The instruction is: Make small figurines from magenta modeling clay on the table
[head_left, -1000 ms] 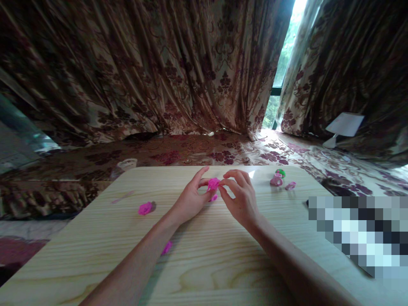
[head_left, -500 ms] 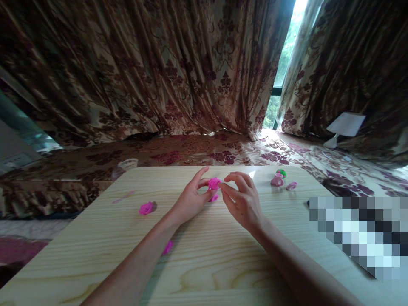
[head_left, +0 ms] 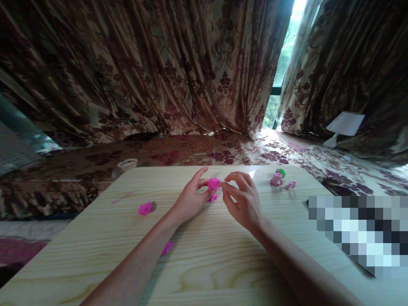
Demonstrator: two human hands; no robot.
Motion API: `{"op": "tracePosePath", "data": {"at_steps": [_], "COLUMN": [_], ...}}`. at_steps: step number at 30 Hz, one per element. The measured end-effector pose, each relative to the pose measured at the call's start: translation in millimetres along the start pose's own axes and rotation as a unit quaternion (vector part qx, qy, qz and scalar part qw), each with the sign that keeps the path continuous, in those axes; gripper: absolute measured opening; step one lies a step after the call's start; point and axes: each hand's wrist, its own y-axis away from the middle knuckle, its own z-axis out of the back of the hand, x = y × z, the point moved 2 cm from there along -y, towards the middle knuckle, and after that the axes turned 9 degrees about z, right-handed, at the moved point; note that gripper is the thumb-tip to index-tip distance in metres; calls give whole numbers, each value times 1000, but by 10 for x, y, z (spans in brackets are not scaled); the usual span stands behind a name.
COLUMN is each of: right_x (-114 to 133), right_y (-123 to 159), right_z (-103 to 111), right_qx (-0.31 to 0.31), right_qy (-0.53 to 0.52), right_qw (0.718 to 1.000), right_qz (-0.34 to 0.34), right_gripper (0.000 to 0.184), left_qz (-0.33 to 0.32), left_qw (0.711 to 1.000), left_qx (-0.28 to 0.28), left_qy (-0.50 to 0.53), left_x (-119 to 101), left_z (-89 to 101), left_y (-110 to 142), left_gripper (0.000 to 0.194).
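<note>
My left hand [head_left: 190, 199] grips a bright pink, bumpy lump of what looks like modelling clay [head_left: 213, 184] between thumb and fingers, above the table. Thumb and forefinger of my right hand [head_left: 242, 197] are pinched together at the lump's right edge; its other fingers are curled loosely. Whether a tiny bit of pink is between those fingertips is too small to see. Just below the held lump shows another bit of pink [head_left: 214, 198], partly covered by my left hand. A separate pink piece [head_left: 145, 208] lies left of my left arm, and one more [head_left: 167, 247] is partly hidden by that forearm.
On the pale wooden table [head_left: 204, 272], a thin pink stick [head_left: 123, 197] lies at left. A small pink pot-like thing [head_left: 276, 179], a green ball [head_left: 281, 172] and a little pink piece [head_left: 290, 185] stand back right. A blurred-out flat object [head_left: 360, 233] covers the right side.
Almost nothing differs. Both hands stay at the pink lump, with my right fingertips only slightly shifted at its edge. The view has moved very slightly.
</note>
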Motion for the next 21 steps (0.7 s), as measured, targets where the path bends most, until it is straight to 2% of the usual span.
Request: {"op": "tracePosePath", "data": {"at_steps": [7,15,21], "right_x": [-19,-9,-21], "right_y": [-7,11,-10], "right_z": [48,-15,31], "right_qx": [-15,16,-8], "right_qy": [0,4,-20], "right_qw": [1000,1000,1000], "right_qz": [-9,19,-17], "right_gripper": [34,32,39], "left_qz": [0,3,3], "left_qw": [1000,999,999], "left_qx": [10,16,17], "left_qy": [10,34,34], "left_x": [20,25,39], "left_z": [16,18,22], "left_y": [-9,-8,0], "left_gripper": [70,72,72]}}
